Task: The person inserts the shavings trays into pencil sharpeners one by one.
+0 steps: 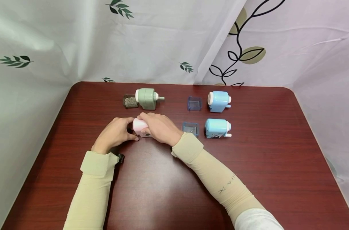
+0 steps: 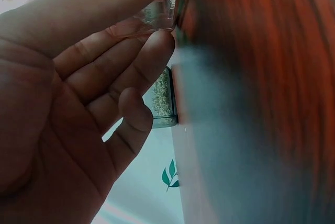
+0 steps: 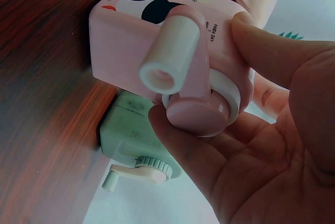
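Pink panda pencil sharpener (image 3: 133,46) is gripped by the right hand (image 1: 161,127) as the left hand (image 1: 115,132) pinches its clear drawer (image 2: 158,15), likely for removal, needing a level pull.

- left sleeve (image 1: 88,198) — pale yellow, left cuff (image 1: 95,164) folded
- right sleeve (image 1: 208,164) — beige, right cuff (image 1: 188,147) folded, dark lettering (image 1: 228,182)
- white fabric (image 1: 257,219) further up
- black piece (image 1: 121,158) beside left cuff

Just beyond the grip, green sharpener (image 1: 147,98) beside drawer (image 1: 129,95) of shavings (image 1: 131,102); right of the grip, two blue sharpeners (image 1: 218,103) beside blue drawers (image 1: 194,104); farther beyond, leaf-patterned curtain (image 1: 154,48).
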A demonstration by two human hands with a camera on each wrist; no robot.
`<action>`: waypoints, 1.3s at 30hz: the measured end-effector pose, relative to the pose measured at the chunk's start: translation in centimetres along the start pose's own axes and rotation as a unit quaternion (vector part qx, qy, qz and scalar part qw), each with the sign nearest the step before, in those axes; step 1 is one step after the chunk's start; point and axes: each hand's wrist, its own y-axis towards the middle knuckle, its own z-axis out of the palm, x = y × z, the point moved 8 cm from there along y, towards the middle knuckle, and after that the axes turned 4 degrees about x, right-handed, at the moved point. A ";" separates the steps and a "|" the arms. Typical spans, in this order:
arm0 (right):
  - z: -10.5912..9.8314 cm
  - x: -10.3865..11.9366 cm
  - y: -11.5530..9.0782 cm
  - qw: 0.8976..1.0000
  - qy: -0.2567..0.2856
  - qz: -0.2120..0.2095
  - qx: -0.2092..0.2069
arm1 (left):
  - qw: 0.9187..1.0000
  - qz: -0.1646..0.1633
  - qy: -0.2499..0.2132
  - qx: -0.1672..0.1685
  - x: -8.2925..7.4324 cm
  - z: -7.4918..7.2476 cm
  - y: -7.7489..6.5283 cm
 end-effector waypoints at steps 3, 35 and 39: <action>0.0 0.0 0.0 1.000 -0.001 0.001 0.000 | 1.000 -0.001 -0.001 -0.001 0.0 0.0 0.0; 0.1 -0.1 0.0 1.000 0.003 0.005 0.000 | 1.000 -0.009 -0.005 -0.003 -0.2 0.3 0.4; 0.1 -0.1 0.0 1.000 0.003 0.004 -0.001 | 1.000 -0.009 -0.005 -0.004 -0.3 0.3 0.4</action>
